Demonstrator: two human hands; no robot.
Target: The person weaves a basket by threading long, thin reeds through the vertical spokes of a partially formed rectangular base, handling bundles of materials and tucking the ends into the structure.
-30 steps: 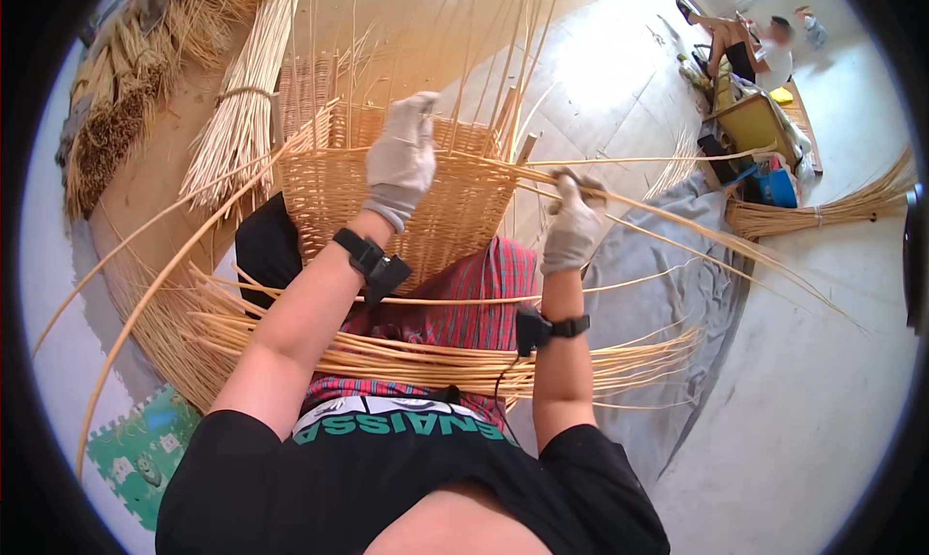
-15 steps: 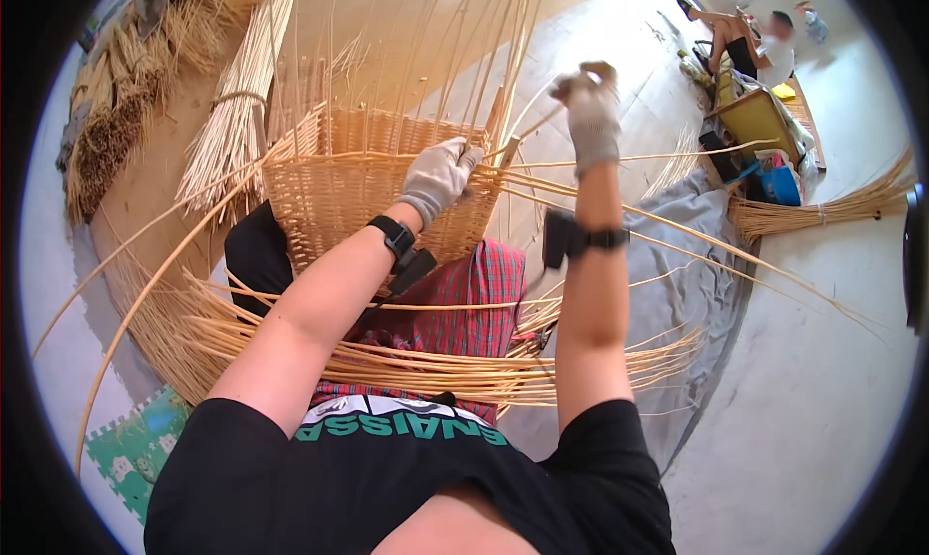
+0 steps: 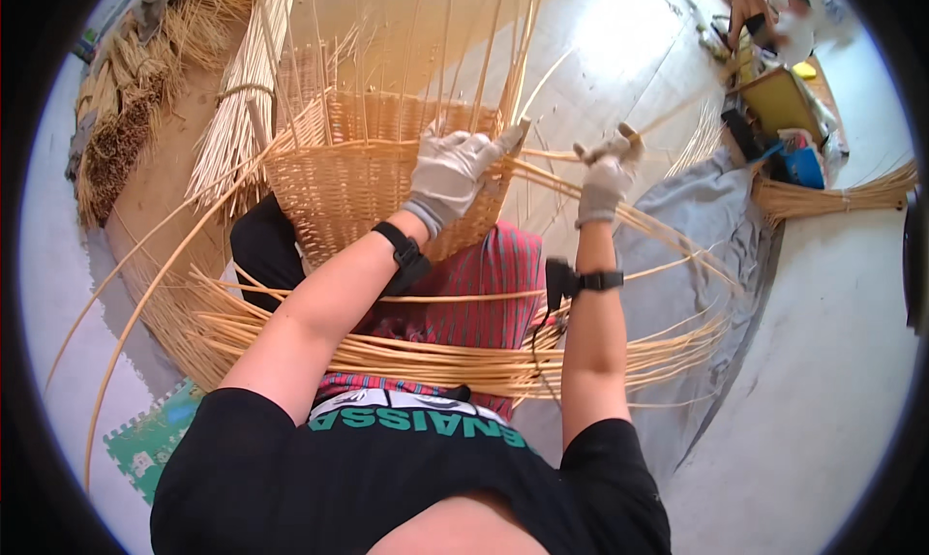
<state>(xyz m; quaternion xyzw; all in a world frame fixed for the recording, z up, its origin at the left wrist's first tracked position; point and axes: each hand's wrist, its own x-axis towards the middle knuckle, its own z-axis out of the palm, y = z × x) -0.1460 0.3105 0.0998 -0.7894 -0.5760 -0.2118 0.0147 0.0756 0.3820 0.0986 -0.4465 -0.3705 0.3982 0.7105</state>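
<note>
A half-woven wicker basket (image 3: pixel 353 192) rests against my knees, with tall upright stakes (image 3: pixel 496 47) rising from its rim. My left hand (image 3: pixel 450 173), in a pale work glove, is closed on the rim near the right corner. Its fingertips reach a short, thick stick end at the corner. Out to the right of the basket, my gloved right hand (image 3: pixel 607 176) is closed on a thin wicker rod (image 3: pixel 550 154) running from that corner. A blurred length of rod extends beyond its fingers. Several long weavers (image 3: pixel 668 234) trail off to the right below this hand.
A bundle of loose rods (image 3: pixel 455 361) lies across my lap. Tied pale rods (image 3: pixel 237 110) and darker bundles (image 3: pixel 126 110) are at the far left. A grey cloth (image 3: pixel 677 294) covers floor at right. Beyond it are a blue container (image 3: pixel 803 166), another bundle (image 3: pixel 832 199) and a seated person.
My right hand has come down and slightly right, toward rim height, still with the rod. My left hand has shifted a little along the rim toward the corner, and the view has moved slightly.
</note>
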